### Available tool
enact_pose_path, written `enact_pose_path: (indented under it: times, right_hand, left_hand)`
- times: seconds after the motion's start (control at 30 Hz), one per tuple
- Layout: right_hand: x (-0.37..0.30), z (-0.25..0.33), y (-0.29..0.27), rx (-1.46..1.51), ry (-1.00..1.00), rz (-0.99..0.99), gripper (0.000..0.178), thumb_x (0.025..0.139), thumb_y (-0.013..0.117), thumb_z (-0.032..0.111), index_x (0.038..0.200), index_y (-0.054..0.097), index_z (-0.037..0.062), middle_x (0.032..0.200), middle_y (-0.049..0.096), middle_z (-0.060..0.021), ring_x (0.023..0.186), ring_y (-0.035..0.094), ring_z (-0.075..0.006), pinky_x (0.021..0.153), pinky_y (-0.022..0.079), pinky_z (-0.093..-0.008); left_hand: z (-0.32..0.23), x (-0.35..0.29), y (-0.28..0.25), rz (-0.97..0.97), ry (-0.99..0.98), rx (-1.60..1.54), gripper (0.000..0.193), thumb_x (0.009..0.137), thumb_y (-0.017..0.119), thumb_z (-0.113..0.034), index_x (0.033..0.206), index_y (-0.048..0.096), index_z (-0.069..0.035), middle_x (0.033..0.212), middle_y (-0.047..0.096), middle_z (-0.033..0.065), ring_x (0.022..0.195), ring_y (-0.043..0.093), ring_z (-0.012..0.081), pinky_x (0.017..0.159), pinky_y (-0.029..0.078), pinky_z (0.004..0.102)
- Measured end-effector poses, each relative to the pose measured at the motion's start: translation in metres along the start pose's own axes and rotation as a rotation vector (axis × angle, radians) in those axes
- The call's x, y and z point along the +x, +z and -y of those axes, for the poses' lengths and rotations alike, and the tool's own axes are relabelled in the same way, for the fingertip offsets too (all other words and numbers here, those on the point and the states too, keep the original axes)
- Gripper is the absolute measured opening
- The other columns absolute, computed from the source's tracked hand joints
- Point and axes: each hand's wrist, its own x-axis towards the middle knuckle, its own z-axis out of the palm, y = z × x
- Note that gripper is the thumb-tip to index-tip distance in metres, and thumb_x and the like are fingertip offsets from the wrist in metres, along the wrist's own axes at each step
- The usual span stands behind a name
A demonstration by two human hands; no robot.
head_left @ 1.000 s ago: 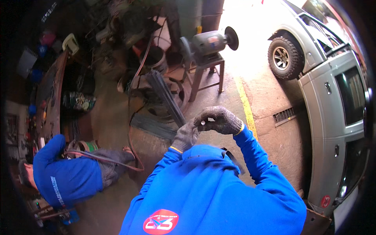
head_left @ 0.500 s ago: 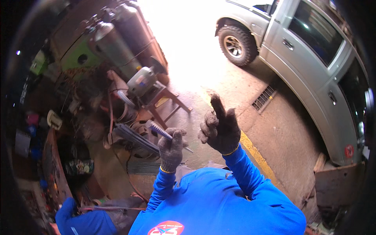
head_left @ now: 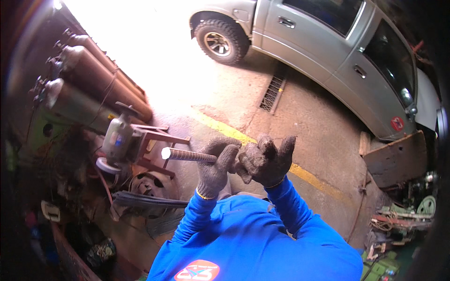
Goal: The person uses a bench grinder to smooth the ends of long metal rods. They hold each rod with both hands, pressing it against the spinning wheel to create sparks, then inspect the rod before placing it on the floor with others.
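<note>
A short ribbed steel bar [head_left: 188,155] lies in my gloved left hand [head_left: 215,171], its pale cut end pointing left. My left fingers are closed around it, and its other end is hidden by them. Close beside them is my gloved right hand [head_left: 269,161], with its fingers bent and its thumb standing apart. The right fingertips are beside the left ones; whether they touch the hidden end of the bar cannot be made out. Both gloves are dark grey knit.
A silver pickup [head_left: 309,51] stands beyond a floor drain grate [head_left: 273,95] and a yellow floor line [head_left: 220,125]. Left are several gas cylinders [head_left: 91,70], a bench grinder [head_left: 117,133] on a metal stand [head_left: 152,147], and dark metal bars [head_left: 145,200]. A rusty plate [head_left: 398,159] stands right.
My hands have come together, the left moving right and up with the bar. The bar now lies nearly level. The right index finger has bent down. The view has turned to the right.
</note>
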Motion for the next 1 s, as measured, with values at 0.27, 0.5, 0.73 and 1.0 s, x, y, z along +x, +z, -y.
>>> enact_pose_path:
  times: [0.27,0.5,0.73,1.0]
  right_hand:
    - [0.092,0.036,-0.018,-0.334,-0.160,0.207,0.077,0.088,0.035,0.081,0.094,0.055,0.0076,0.086,0.054,-0.0138,0.081,0.053,-0.0301,0.076,0.045,-0.0480]
    - [0.170,0.038,-0.019,-0.760,-0.329,-0.092,0.111,0.083,0.048,0.078,0.153,0.024,-0.0047,0.141,0.048,-0.0230,0.117,0.055,-0.0328,0.098,0.044,-0.0488]
    - [0.227,0.061,-0.040,-1.531,-0.414,0.032,0.103,0.084,0.055,0.073,0.149,0.034,-0.0042,0.148,0.043,-0.0234,0.136,0.045,-0.0359,0.111,0.036,-0.0484]
    - [0.283,0.088,-0.059,-2.313,-0.557,-0.161,0.104,0.085,0.048,0.076,0.154,0.025,0.0009,0.153,0.034,-0.0261,0.140,0.039,-0.0388,0.116,0.029,-0.0471]
  left_hand:
    - [0.000,0.099,-0.015,0.098,-0.198,-0.112,0.013,0.090,0.068,-0.011,0.085,0.066,0.001,0.064,0.060,0.0030,0.050,0.055,0.0094,0.045,0.042,0.0243]
    - [0.006,0.188,-0.045,0.207,-0.068,-0.013,0.026,0.096,0.063,-0.016,0.075,0.055,-0.003,0.062,0.055,0.0032,0.048,0.053,0.0104,0.042,0.041,0.0247]
    - [0.008,0.236,-0.050,0.258,-0.003,-0.078,0.022,0.096,0.063,-0.016,0.084,0.070,0.001,0.068,0.063,0.0034,0.054,0.056,0.0088,0.049,0.045,0.0248]
    - [0.011,0.283,-0.020,0.459,0.237,0.090,0.021,0.089,0.066,-0.016,0.100,0.070,0.002,0.076,0.065,0.0029,0.070,0.060,0.0100,0.062,0.048,0.0257]
